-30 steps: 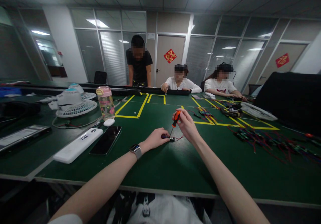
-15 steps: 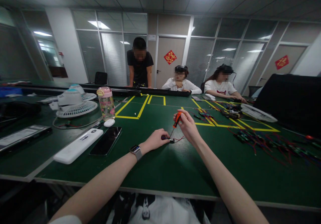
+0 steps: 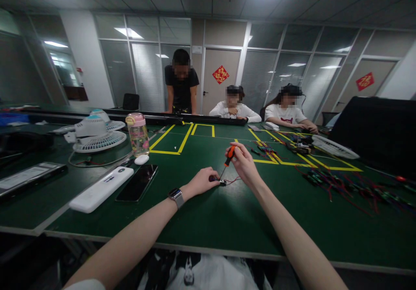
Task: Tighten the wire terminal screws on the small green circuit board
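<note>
Near the middle of the green table (image 3: 208, 220), my right hand (image 3: 243, 160) is closed around the orange and black handle of a screwdriver (image 3: 230, 154). The tool tilts, its thin shaft running down and left to a small dark electronic part with wires (image 3: 222, 182). Whether the tip sits in a screw is too small to tell. My left hand (image 3: 204, 180) pinches the left end of that part against the table, its fingers hiding some of it. Thin red and dark wires trail from the part toward the right, under my right hand.
To the left lie a black phone (image 3: 138, 182), a white power bank (image 3: 102, 189), a white oval case (image 3: 141, 159), a pink-lidded bottle (image 3: 137, 134) and white fans (image 3: 99, 138). Wired circuit boards (image 3: 338, 181) pile up at right, near a black screen (image 3: 377, 134). Three people are across the table.
My hands, the screwdriver and the wired part keep nearly the same place. Across the table, the seated person in the middle has drawn a raised hand back toward the chin.
</note>
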`<state>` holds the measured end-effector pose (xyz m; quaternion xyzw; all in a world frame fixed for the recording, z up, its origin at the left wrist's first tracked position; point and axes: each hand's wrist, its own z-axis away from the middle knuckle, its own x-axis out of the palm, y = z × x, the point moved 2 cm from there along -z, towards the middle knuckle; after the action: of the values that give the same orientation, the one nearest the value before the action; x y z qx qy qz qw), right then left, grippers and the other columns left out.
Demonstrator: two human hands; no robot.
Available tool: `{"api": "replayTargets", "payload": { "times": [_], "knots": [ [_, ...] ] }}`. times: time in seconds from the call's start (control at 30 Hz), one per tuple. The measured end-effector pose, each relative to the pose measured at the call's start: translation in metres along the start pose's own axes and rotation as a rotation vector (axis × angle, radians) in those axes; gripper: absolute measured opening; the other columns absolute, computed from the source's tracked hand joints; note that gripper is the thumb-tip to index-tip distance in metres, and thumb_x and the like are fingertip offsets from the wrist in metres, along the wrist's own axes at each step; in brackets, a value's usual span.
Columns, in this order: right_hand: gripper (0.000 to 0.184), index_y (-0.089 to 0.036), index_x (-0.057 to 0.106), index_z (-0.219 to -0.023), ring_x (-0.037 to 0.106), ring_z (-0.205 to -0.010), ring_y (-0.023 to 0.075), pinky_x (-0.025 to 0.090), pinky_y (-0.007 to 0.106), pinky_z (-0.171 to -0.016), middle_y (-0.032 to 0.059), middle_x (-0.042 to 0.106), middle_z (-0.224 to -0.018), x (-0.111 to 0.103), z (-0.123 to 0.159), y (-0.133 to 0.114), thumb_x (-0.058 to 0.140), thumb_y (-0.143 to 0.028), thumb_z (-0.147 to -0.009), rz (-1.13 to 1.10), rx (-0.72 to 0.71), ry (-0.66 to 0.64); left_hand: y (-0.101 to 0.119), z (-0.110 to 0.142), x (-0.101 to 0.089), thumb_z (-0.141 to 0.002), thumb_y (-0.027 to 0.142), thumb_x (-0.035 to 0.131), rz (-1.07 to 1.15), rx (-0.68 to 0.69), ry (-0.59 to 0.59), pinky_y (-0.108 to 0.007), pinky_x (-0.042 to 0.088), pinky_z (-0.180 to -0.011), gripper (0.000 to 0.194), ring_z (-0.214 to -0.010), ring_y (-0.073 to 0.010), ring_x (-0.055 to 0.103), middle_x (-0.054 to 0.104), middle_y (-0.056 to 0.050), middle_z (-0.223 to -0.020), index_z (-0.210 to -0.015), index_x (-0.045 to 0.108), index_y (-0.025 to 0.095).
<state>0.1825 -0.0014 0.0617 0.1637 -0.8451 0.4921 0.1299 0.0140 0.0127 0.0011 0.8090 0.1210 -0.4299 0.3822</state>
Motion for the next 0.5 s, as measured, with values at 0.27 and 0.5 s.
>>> {"api": "replayTargets", "payload": {
  "times": [0.27,0.5],
  "knots": [
    [0.028,-0.027,0.07,-0.089,0.059,-0.072,0.0141,0.051,0.032,-0.076,-0.0018,0.065,-0.078,-0.0021,-0.0004,0.0019,0.08,-0.045,-0.07,0.037,-0.015,0.028,0.0015,0.0004,-0.0013,-0.088,0.033,0.067,0.013,-0.019,-0.012,-0.029,0.046,-0.077,0.017,-0.085,-0.0182,0.061,0.064,-0.004,-0.095,-0.092,0.073,0.019],
    [0.033,-0.027,0.069,-0.099,0.065,-0.078,0.0161,0.051,0.034,-0.08,0.0008,0.071,-0.086,0.0008,0.0011,0.0012,0.077,-0.047,-0.074,0.001,0.03,-0.038,-0.0007,-0.0003,0.0004,-0.088,0.034,0.066,0.0,-0.004,-0.002,-0.029,0.045,-0.078,0.017,-0.085,-0.0181,0.061,0.065,-0.004,-0.093,-0.092,0.073,0.019]
  ]
}}
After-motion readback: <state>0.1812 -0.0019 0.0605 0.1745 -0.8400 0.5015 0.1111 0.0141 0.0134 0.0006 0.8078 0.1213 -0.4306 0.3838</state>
